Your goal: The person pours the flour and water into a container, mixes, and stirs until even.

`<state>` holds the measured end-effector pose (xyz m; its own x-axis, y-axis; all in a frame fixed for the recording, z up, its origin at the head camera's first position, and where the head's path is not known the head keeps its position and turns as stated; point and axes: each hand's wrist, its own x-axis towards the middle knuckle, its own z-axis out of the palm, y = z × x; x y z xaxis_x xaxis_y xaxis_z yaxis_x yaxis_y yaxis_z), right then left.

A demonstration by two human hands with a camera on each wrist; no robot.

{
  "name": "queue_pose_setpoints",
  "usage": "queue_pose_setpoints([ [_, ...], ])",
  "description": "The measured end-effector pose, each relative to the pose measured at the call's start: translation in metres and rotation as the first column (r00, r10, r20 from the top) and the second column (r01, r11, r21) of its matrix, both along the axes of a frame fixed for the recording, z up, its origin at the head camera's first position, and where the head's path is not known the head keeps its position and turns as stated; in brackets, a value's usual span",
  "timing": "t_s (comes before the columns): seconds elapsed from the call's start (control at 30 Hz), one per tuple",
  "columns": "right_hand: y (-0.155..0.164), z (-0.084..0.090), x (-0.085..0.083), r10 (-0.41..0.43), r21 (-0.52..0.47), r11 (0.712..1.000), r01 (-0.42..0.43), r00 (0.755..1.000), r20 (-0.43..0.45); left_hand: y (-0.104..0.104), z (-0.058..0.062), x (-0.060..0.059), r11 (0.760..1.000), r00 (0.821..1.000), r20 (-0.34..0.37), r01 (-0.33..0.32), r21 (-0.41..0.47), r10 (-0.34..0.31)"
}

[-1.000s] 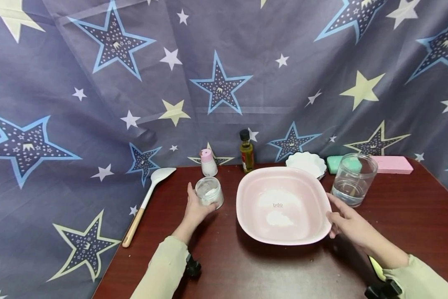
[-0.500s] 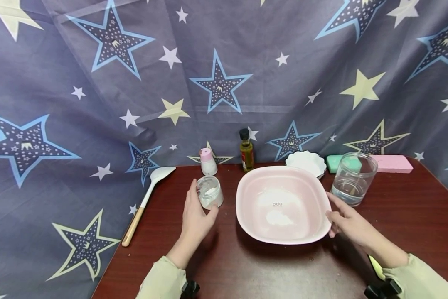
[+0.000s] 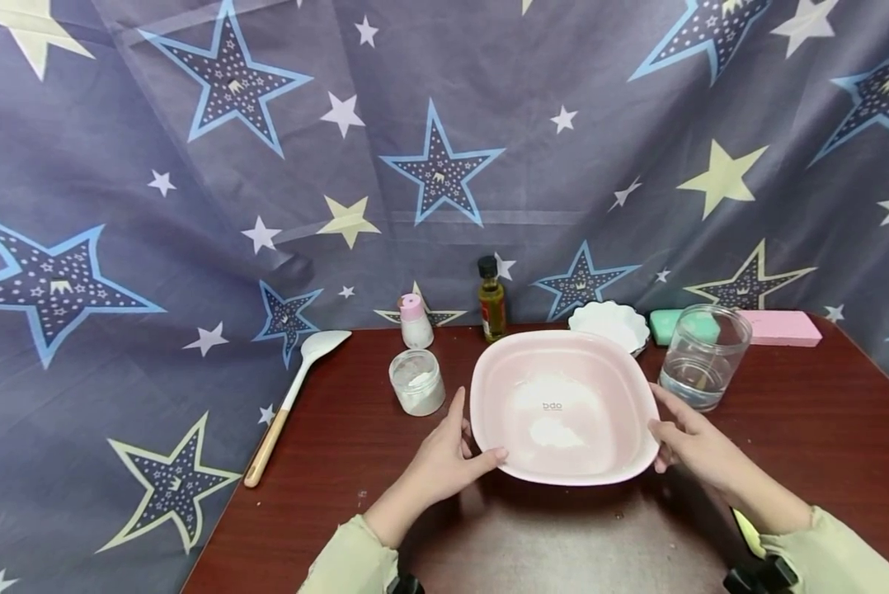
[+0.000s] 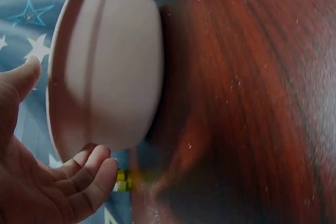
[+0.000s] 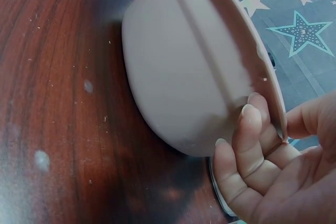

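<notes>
A pink basin (image 3: pixel 600 454) with "bdo" printed inside stands at mid-table, a white powdery patch (image 3: pixel 556 433) on its bottom. My right hand (image 3: pixel 700 445) grips its right rim, thumb on top and fingers curled beneath, as the right wrist view shows. At the left rim is my left hand (image 3: pixel 444 462), its thumb spread over the edge and its fingertips at the outer wall. In the left wrist view a gap shows between that thumb (image 4: pixel 26 77) and the rim. Left of the basin stands an open glass jar (image 3: pixel 417 388) holding white powder.
Behind stand a pink-capped shaker (image 3: pixel 416 326), an oil bottle (image 3: pixel 492 305) and a white scalloped dish (image 3: pixel 609 324). A glass of water (image 3: pixel 700 371) is close to my right hand, before green (image 3: pixel 663 326) and pink blocks (image 3: pixel 782 327). A white ladle (image 3: pixel 289 404) lies along the left edge.
My left hand has let go of the glass jar and moved right and toward me to the basin's left rim. The jar stays behind. My right hand keeps its grip.
</notes>
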<state>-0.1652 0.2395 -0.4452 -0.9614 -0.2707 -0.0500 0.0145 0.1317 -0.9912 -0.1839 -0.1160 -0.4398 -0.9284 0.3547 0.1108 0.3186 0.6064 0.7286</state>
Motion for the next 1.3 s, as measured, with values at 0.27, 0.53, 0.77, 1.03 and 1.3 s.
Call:
queue_pose_setpoints([
  [0.27, 0.0, -0.002, -0.001, 0.005, -0.002, 1.0, -0.005, 1.0, -0.025, 0.003, -0.007, -0.001, 0.996, 0.997, -0.024, 0.07, 0.058, -0.069],
  [0.53, 0.022, -0.002, 0.001, -0.098, 0.113, 0.987, 0.114, 0.985, -0.142, 0.001, -0.007, -0.001, 0.995, 0.996, -0.019, 0.086, 0.047, -0.085],
  [0.77, 0.053, -0.002, 0.007, -0.408, 0.243, 0.843, 0.48, 0.865, -0.294, 0.0, -0.003, -0.001, 0.997, 0.997, 0.019, 0.071, 0.014, -0.071],
  [1.03, 0.072, 0.006, -0.006, -0.575, 0.333, 0.682, 0.651, 0.759, -0.306, 0.003, -0.004, -0.004, 0.997, 0.997, 0.033, 0.076, 0.015, -0.077],
  [1.3, 0.073, 0.009, -0.028, -0.455, 0.382, 0.767, 0.516, 0.857, -0.244, 0.006, -0.005, -0.003, 0.998, 0.996, 0.049, 0.068, 0.012, -0.069],
])
